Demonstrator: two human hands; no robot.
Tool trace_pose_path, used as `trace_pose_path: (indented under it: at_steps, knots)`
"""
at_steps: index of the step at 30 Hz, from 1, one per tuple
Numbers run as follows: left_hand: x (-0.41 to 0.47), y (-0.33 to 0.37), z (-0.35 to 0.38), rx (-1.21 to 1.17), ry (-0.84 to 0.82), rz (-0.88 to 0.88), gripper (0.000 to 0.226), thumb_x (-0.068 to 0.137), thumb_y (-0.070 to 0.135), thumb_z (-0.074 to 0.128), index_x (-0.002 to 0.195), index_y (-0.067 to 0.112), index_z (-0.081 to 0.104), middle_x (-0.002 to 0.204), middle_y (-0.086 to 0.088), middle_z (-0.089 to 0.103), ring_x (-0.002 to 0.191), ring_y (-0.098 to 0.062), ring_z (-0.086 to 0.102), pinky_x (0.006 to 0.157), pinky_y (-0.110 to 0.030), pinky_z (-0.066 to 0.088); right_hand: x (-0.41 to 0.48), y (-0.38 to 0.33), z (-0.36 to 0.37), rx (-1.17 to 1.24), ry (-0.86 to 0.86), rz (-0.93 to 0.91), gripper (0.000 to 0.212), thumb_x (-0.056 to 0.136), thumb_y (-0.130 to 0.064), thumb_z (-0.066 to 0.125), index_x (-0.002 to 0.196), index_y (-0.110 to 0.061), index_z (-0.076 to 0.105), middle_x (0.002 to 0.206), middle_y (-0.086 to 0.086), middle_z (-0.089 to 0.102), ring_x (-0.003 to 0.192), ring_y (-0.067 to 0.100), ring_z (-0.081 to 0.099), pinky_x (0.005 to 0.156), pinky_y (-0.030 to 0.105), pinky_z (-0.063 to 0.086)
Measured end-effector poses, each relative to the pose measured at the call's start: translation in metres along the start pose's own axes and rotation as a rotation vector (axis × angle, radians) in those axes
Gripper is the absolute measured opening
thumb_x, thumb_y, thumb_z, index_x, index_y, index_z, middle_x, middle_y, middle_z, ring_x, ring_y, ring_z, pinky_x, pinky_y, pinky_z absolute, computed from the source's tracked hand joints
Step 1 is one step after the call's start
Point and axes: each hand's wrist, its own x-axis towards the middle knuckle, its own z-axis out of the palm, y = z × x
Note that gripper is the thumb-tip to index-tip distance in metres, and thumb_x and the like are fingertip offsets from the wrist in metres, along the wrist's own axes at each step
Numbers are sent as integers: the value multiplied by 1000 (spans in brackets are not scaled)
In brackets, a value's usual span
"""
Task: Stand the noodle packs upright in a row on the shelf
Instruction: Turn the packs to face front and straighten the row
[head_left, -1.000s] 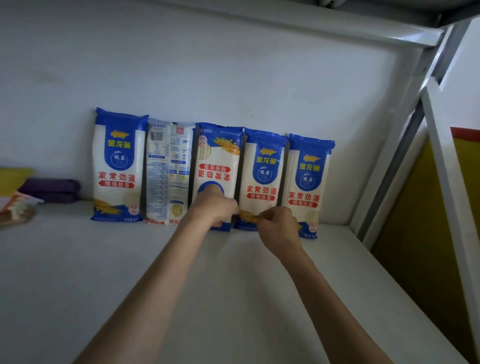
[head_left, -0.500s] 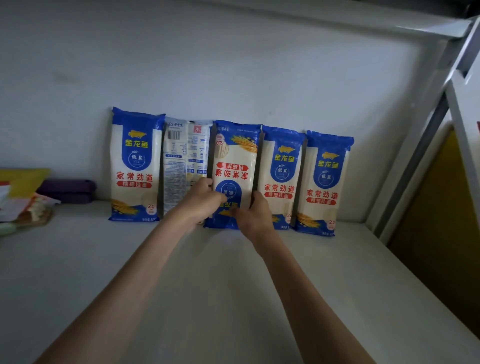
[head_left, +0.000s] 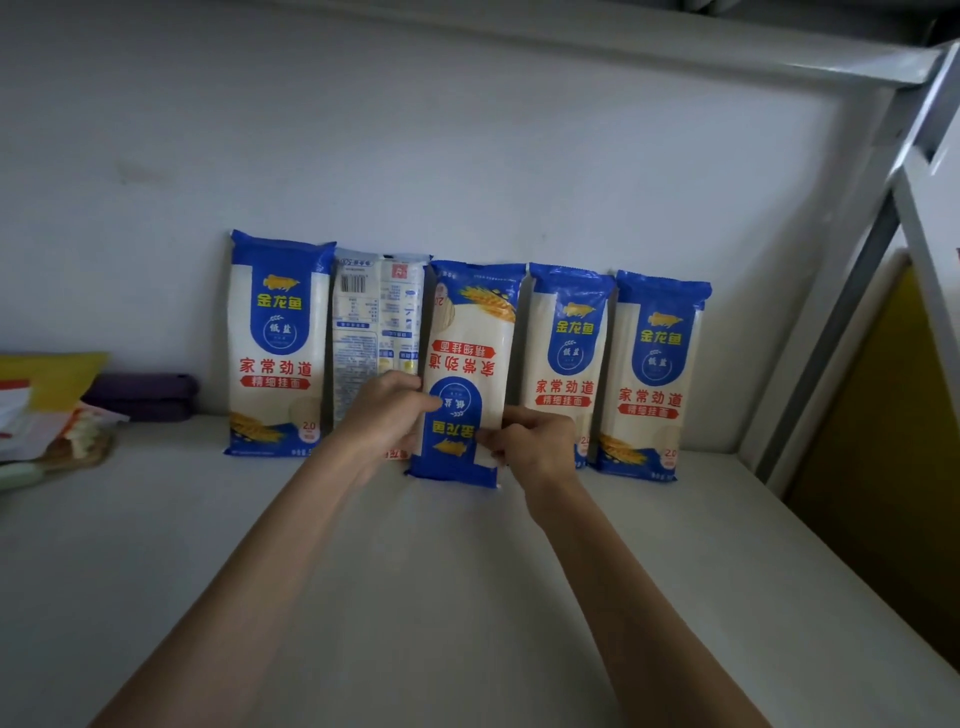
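Both forearms come in from the bottom edge, elbows cut off. The left hand (head_left: 387, 415) and right hand (head_left: 530, 441) pinch the lower end of the middle pack (head_left: 467, 374) from either side, thumbs on its front, so the bottom corners of its neighbours are covered up. This pack's print is upside down and its foot sits a bit forward of the row on the white shelf (head_left: 467, 597). The second pack (head_left: 376, 332) shows its back, barcode side, and the small text is too blurry to read. The leftmost pack (head_left: 278, 343), fourth pack (head_left: 569, 358) and rightmost pack (head_left: 657, 374) stand upright, leaning on the wall (head_left: 467, 156). Far left there's a purple thing (head_left: 143, 397) and some papers (head_left: 31, 415) cut off by the edge, can't tell what they are.
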Motion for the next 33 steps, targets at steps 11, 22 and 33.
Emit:
trace_pose_path:
  at_steps: [11, 22, 33]
  knots:
    - [-5, 1, 2, -108, -4, 103, 32, 78, 29, 77, 105, 23, 60, 100, 6, 69, 89, -10, 66, 70, -31, 55, -5, 6, -12, -13, -109, -38, 21, 79, 5, 71, 94, -9, 72, 104, 3, 71, 103, 19, 64, 69, 28, 59]
    - [-7, 14, -5, -204, 119, 243, 22, 79, 15, 77, 100, 20, 71, 92, 5, 76, 83, -13, 73, 61, -29, 58, -2, -3, -29, -185, -324, -74, 37, 82, -14, 73, 115, -6, 58, 114, 6, 67, 107, 20, 64, 86, 36, 57]
    - [-11, 27, 6, -920, 110, -16, 15, 78, 18, 78, 89, 20, 67, 80, 2, 77, 85, -17, 72, 77, -40, 60, -4, -17, -44, 309, -456, 14, 50, 79, -22, 71, 125, -9, 57, 123, 11, 66, 114, 26, 63, 92, 45, 53]
